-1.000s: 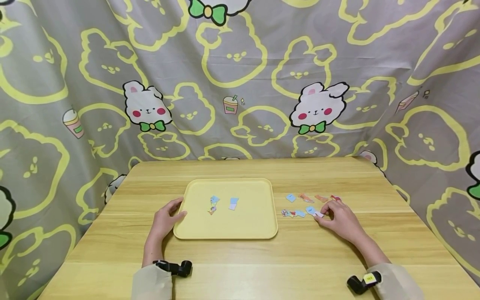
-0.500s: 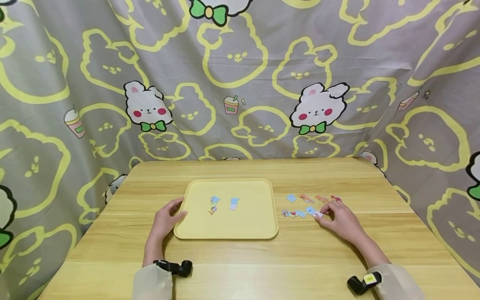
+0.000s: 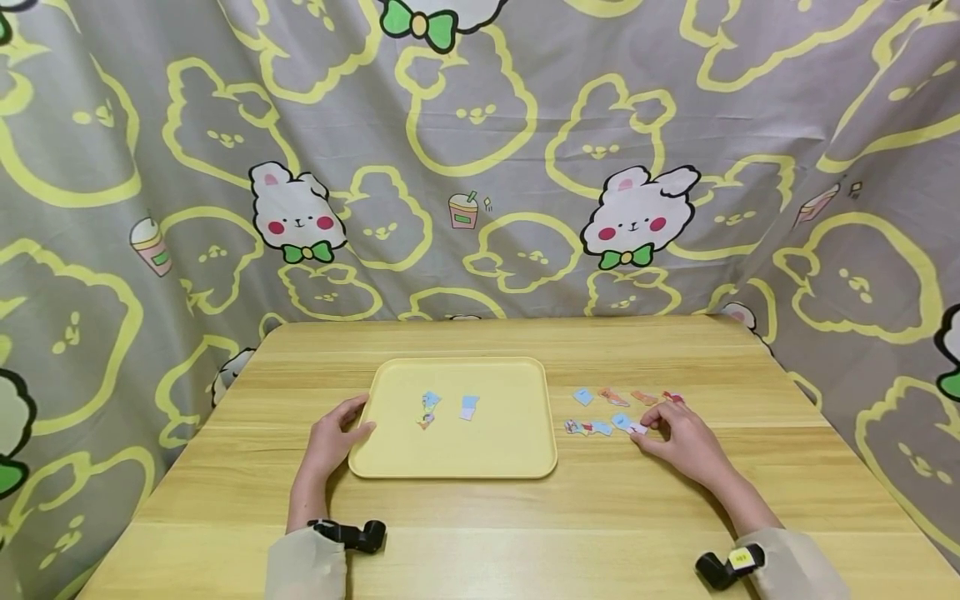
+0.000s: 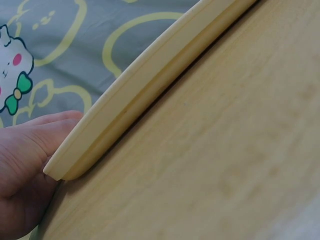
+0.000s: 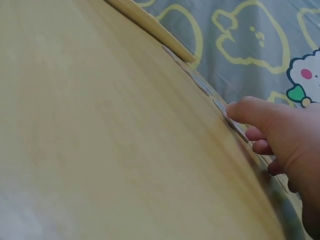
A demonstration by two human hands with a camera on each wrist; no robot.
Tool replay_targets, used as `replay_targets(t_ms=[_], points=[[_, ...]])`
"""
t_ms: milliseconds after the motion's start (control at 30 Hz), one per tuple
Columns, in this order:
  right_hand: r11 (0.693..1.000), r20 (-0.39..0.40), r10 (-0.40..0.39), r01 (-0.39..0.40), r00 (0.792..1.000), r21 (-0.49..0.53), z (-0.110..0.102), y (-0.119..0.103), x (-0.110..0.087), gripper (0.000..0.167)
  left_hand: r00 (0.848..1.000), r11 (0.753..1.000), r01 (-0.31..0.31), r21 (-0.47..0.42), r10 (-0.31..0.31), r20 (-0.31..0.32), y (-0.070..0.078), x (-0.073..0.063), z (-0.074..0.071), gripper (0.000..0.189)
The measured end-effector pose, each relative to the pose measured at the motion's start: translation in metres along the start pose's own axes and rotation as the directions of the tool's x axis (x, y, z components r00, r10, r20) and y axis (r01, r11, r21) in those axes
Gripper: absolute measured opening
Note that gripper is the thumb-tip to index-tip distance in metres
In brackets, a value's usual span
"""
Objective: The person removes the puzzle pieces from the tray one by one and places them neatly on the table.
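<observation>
My left hand (image 3: 330, 437) holds the left edge of a pale yellow tray (image 3: 487, 454), thumb over the rim and fingers along the outside. The left wrist view shows the hand (image 4: 27, 160) at the tray's corner. On the tray lie a small joined strip of puzzle pieces (image 3: 428, 410) and a blue-and-lilac puzzle piece (image 3: 468, 407). Right of the tray, my right hand (image 3: 678, 442) pinches a blue-and-lilac puzzle piece (image 3: 622, 421) lying flat on the table, thumb at its near edge and fingers at its far side. My palm hides part of it.
Several other puzzle pieces lie on the wooden table (image 3: 450, 533): a blue one (image 3: 583, 397), two orange ones including the left one (image 3: 611, 396), a red one (image 3: 672, 397) behind the right hand, and a joined strip (image 3: 587, 427). A patterned curtain (image 3: 480, 183) surrounds the table.
</observation>
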State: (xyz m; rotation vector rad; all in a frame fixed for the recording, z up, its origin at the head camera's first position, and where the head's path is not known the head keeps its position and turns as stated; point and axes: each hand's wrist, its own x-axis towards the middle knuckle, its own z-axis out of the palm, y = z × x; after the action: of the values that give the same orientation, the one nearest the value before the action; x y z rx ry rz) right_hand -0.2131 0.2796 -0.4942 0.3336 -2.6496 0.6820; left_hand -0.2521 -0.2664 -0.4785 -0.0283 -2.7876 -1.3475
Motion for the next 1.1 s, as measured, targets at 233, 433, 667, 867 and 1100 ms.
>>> replay_targets(t_ms=[233, 433, 667, 867, 1100], points=[[0.998, 0.024, 0.045, -0.046, 0.999, 0.039, -0.001, -0.005, 0.002, 0.025, 1.0, 1.0, -0.01, 0.015, 0.01, -0.01, -0.002, 0.0, -0.001, 0.054], [0.994, 0.014, 0.039, -0.041, 0.999, 0.101, 0.001, -0.012, 0.007, 0.024, 1.0, 1.0, -0.015, 0.008, 0.015, -0.012, -0.003, 0.0, -0.002, 0.054], [0.988, 0.033, 0.007, -0.012, 0.999, 0.154, 0.008, -0.024, 0.012, 0.025, 1.0, 1.0, -0.012, 0.004, 0.012, -0.011, -0.004, 0.0, -0.002, 0.054], [0.987, -0.022, -0.069, 0.072, 0.997, 0.143, 0.018, -0.034, 0.018, 0.027, 1.0, 1.0, -0.009, 0.003, 0.009, -0.015, -0.003, 0.0, -0.002, 0.054], [0.985, -0.052, -0.108, 0.114, 0.993, 0.127, 0.027, -0.042, 0.025, 0.028, 1.0, 1.0, -0.015, -0.006, 0.015, -0.026, -0.001, 0.001, 0.0, 0.054]])
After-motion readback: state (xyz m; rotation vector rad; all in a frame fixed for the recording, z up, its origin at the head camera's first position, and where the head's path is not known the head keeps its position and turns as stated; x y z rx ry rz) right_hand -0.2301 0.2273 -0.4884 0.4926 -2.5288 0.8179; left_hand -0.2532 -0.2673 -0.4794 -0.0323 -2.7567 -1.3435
